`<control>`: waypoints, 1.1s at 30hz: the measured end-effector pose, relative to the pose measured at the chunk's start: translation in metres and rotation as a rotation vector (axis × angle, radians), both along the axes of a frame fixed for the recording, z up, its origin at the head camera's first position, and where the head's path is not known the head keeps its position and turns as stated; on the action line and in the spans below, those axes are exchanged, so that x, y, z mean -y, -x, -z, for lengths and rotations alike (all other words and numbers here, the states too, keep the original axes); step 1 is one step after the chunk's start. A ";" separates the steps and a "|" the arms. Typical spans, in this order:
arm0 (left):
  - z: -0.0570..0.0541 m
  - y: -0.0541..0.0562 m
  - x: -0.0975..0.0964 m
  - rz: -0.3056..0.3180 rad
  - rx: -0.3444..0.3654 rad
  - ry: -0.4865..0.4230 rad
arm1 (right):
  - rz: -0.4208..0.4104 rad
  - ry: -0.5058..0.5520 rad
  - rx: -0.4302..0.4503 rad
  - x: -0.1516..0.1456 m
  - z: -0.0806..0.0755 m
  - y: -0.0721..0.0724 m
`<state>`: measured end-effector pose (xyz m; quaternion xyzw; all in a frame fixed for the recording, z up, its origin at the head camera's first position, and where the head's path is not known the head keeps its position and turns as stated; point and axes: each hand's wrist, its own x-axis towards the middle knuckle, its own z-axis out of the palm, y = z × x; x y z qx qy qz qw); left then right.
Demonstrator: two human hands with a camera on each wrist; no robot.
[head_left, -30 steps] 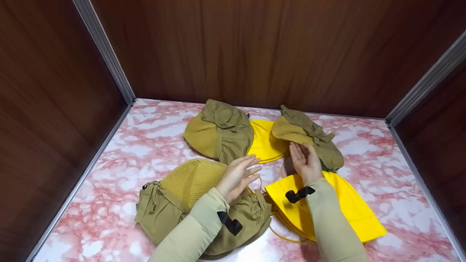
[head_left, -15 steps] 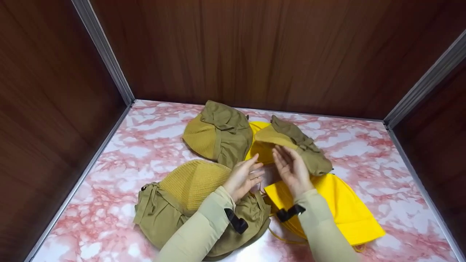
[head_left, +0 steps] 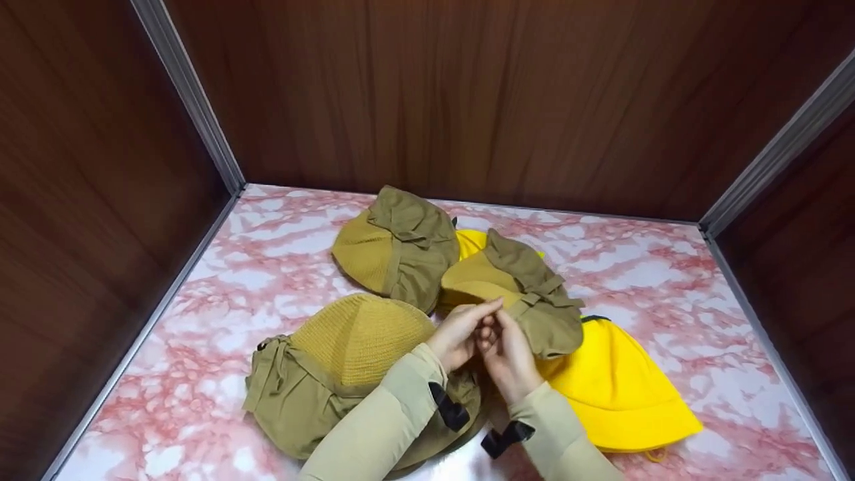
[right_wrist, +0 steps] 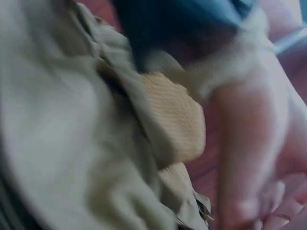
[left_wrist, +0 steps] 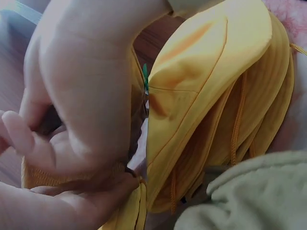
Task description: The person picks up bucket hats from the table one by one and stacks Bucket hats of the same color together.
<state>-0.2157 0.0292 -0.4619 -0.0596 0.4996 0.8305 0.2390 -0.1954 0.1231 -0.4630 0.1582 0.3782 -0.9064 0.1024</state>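
Observation:
Both hands meet at the front edge of an olive hat (head_left: 534,304) with a ribbed mustard brim. My right hand (head_left: 511,354) has curled fingers and holds this hat near that edge, partly hidden by the hand. Beside it my left hand (head_left: 457,337) reaches in, its thumb tip close to the right fingers; I cannot tell whether it grips the cloth. In the right wrist view the olive cloth (right_wrist: 72,120) hangs blurred next to the right hand (right_wrist: 259,143). A matching hat (head_left: 361,347) lies under the left forearm.
Another olive and mustard hat (head_left: 401,247) lies at the back, with a yellow hat (head_left: 471,242) partly showing behind it. Several nested yellow hats (left_wrist: 206,96) with cords lie at the right. Wood-grain panels (head_left: 454,100) enclose the pink marbled table (head_left: 187,361).
The right hand has moved left and toward the person, and the olive hat has come along with it. The left hand has shifted slightly right, so the hands now meet.

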 end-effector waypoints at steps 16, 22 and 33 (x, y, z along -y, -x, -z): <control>0.001 -0.007 -0.005 -0.179 -0.074 0.268 | -0.187 -0.148 -0.104 0.000 0.009 -0.027; 0.001 -0.002 0.004 -0.242 -0.132 0.116 | -0.250 -0.109 -0.201 -0.021 0.009 -0.034; -0.007 0.001 0.029 -0.207 -0.094 -0.004 | -0.540 0.417 -0.426 -0.067 0.009 -0.012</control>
